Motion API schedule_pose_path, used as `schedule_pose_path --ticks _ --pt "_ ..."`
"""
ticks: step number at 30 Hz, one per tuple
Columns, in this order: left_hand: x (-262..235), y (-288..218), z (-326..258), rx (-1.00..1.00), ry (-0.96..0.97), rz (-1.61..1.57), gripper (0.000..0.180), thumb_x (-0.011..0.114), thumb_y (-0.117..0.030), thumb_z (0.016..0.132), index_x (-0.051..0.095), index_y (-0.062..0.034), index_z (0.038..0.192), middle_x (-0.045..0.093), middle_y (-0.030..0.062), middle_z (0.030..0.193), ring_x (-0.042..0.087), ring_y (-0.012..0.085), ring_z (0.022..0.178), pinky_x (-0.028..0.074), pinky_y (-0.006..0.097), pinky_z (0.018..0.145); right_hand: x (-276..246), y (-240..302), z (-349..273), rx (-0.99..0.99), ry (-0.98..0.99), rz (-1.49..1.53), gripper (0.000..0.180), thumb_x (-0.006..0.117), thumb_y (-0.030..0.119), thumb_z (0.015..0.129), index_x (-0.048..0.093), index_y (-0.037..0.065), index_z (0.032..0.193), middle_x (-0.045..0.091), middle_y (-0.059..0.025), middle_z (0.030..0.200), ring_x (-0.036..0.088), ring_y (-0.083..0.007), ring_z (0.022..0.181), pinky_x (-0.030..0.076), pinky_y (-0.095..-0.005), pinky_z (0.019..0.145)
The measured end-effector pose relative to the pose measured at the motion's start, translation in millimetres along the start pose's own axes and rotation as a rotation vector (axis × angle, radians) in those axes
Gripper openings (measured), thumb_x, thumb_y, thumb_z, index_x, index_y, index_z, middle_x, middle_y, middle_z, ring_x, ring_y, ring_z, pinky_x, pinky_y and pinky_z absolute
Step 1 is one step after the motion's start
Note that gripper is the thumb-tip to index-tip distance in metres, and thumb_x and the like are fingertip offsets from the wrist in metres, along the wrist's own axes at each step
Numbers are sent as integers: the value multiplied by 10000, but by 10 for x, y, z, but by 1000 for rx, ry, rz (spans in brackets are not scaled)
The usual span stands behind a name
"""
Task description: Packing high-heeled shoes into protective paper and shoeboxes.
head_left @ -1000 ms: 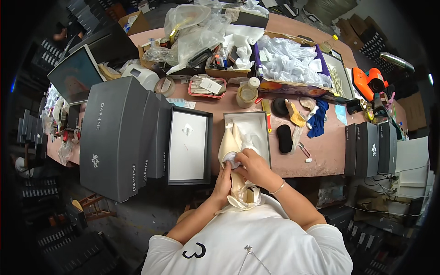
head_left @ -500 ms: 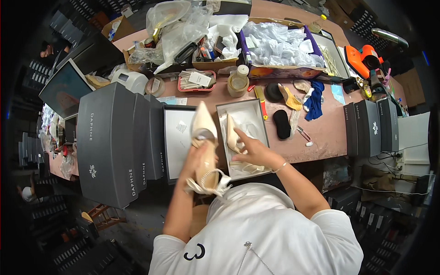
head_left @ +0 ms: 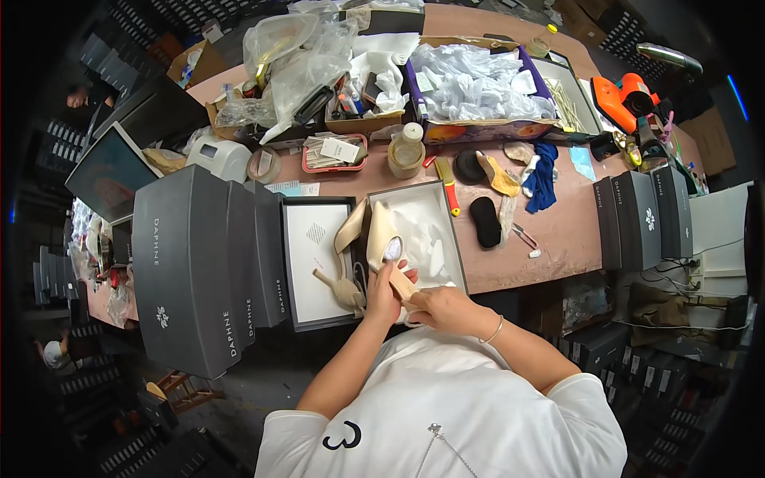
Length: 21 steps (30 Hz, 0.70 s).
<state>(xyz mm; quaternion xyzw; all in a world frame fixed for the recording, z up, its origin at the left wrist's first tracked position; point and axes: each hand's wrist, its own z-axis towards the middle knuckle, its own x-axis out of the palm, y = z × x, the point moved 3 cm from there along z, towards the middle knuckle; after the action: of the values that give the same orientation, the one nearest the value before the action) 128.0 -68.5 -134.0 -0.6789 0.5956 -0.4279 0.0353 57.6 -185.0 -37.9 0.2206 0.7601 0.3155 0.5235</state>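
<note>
A cream pointed-toe shoe (head_left: 384,229) is held over the left edge of the open grey shoebox (head_left: 456,231), toe pointing away from me. My left hand (head_left: 386,296) is closed around its middle from the left. At its heel end my right hand (head_left: 453,310) has its fingers closed on the shoe, and white stuffing shows in the opening. Another cream shoe (head_left: 344,288), with a slim heel, lies on its side in the white-lined box lid (head_left: 307,253) to the left. White tissue (head_left: 430,251) lies inside the shoebox.
Dark shoeboxes (head_left: 185,271) stand at the left, and more boxes (head_left: 629,215) at the right. Beyond my hands are a jar (head_left: 406,151), a brush (head_left: 448,187), a black oval pad (head_left: 484,222), tweezers (head_left: 524,235) and a carton of white paper (head_left: 482,84).
The shoe from my left hand now lies in the lid. The other shoe has been lifted from the box and is in both hands. My right hand has moved nearer to me.
</note>
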Motion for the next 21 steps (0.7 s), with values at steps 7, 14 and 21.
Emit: schedule_pose_path --ticks 7,14,21 --pt "284 -194 -322 -111 103 -262 476 379 -345 919 442 -26 1266 539 124 1211 537 257 1108 442 414 960 -331 -79 474 -180 -518 25 359 651 174 799 559 76 1132 628 -137 968 623 -319 755 509 -422 666" --pt "-6 25 -406 -88 6 -175 450 400 -313 937 441 -28 1282 576 139 1171 574 267 1067 480 429 930 -172 -253 363 -6 -351 201 593 670 104 761 436 65 1305 610 -145 952 633 -273 770 525 -347 692" --pt "-304 -41 -331 -173 -97 -139 386 460 -330 964 496 -14 1182 587 109 958 596 196 743 534 332 677 -415 -919 524 136 -225 73 586 694 105 777 423 29 1291 591 -202 1073 632 -323 918 528 -404 734"
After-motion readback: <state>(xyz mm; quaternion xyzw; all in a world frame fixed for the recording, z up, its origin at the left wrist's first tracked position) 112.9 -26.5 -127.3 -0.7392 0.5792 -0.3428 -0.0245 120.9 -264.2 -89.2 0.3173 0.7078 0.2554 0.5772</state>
